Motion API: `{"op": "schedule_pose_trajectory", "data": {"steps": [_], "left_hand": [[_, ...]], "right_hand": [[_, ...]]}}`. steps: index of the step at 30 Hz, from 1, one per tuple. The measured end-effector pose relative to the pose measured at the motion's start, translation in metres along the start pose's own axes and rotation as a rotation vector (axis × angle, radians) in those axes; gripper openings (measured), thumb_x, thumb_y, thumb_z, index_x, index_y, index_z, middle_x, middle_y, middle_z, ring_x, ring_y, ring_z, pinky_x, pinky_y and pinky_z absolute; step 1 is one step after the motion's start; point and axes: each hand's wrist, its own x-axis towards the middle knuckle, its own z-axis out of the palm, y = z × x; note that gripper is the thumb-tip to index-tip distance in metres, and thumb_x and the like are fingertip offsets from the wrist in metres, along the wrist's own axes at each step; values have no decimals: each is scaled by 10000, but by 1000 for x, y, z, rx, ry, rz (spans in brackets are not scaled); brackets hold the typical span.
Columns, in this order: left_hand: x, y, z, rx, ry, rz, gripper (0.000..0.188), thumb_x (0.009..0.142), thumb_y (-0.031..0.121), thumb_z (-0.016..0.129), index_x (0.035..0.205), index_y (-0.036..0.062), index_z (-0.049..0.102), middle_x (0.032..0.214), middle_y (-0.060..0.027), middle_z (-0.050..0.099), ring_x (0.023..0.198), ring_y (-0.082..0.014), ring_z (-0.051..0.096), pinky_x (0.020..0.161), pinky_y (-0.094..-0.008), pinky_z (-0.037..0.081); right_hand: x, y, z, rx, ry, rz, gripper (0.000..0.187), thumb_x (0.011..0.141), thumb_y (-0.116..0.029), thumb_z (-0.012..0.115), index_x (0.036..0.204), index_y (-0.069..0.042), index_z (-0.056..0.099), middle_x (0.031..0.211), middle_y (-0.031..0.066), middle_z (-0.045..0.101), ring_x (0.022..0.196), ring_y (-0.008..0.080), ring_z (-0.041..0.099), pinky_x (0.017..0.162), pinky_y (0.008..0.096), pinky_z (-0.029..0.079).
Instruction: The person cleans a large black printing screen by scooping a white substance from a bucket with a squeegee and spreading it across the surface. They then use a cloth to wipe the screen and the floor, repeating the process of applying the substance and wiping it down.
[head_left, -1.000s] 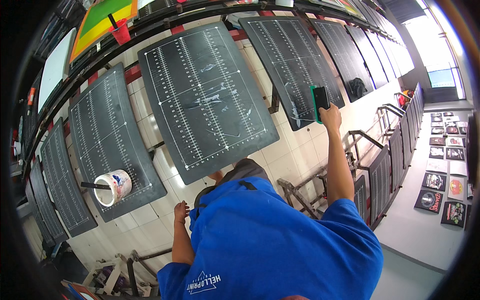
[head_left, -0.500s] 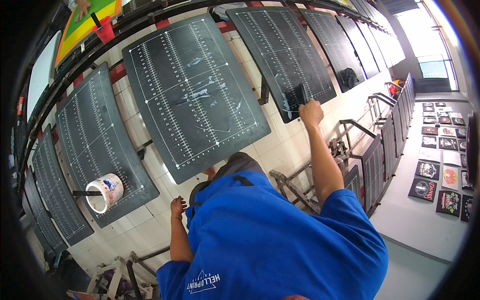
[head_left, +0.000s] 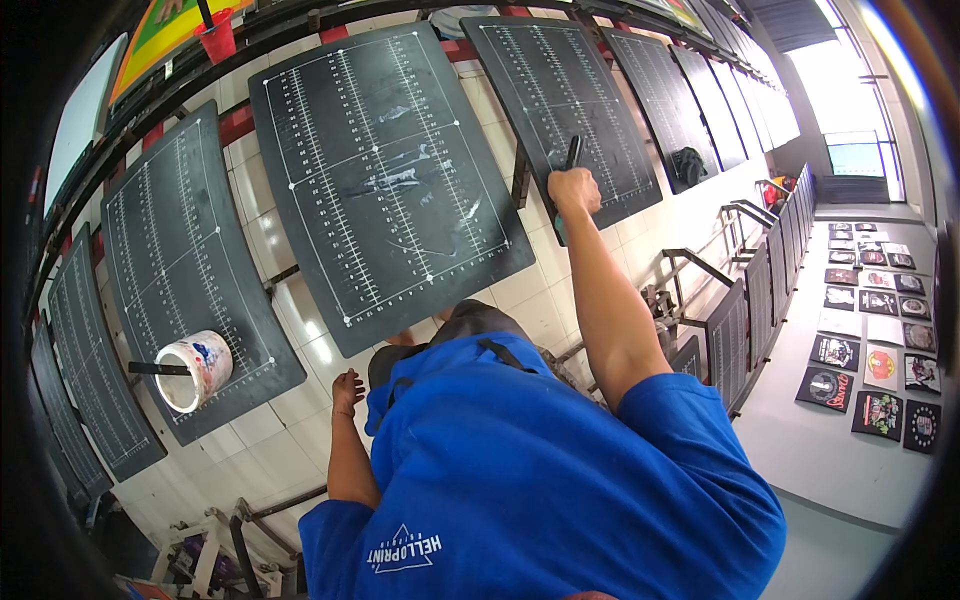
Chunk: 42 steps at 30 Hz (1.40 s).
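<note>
My right hand is closed around a black tool, its long dark handle end sticking up past my fingers. The tool's working end is hidden under my hand. Both are over the near left corner of a black board marked with white ruler lines. My left hand hangs beside my body with its fingers loosely apart, holding nothing. In front of me lies a larger black ruled board with whitish smears on its surface.
At the left, a paint-stained white bucket with a black stick stands on another board. A red cup is at the far left. A crumpled black cloth lies on a board to the right. Metal frames border the tiled floor.
My right hand has moved left and a little away from me with the tool, to the board's left edge. My left hand still hangs down. The whole view has shifted slightly.
</note>
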Motion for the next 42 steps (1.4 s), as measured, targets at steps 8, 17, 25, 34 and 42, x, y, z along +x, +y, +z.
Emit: {"op": "schedule_pose_trajectory", "data": {"steps": [8,17,25,34,42], "left_hand": [[-11,-4,3,-49,66,1,396,1007,424,517,1101,48,602,909,-83,655,715,-198,639,612,-344,529],[-51,-43,9,-162,219,-31,409,998,399,514,1156,31,598,947,-116,661,740,-231,644,638,-384,540],[-85,-56,33,-207,251,-78,391,1005,402,517,1117,35,594,931,-105,658,710,-202,634,603,-353,532],[-81,-18,56,-229,273,61,379,1007,404,524,1098,46,607,906,-93,655,699,-192,633,590,-337,530],[-89,-55,52,-331,299,28,395,1016,396,507,1130,29,599,946,-107,661,764,-208,642,638,-347,534]], "right_hand": [[68,-45,0,156,6,55,466,814,-257,590,1176,18,696,1234,183,684,1178,326,650,991,392,506],[238,26,35,1668,-642,321,84,789,-35,639,871,-33,619,907,115,684,847,317,681,833,490,587],[215,16,16,1910,-754,317,134,808,-4,620,939,-26,638,968,107,701,925,293,685,869,452,577],[110,-57,-29,1588,-1101,-259,181,810,-26,659,986,9,633,948,101,698,865,275,695,847,384,575],[-104,-67,-7,385,-125,-1484,405,731,-78,684,1129,-8,658,1004,155,658,935,313,661,807,410,548]]}}
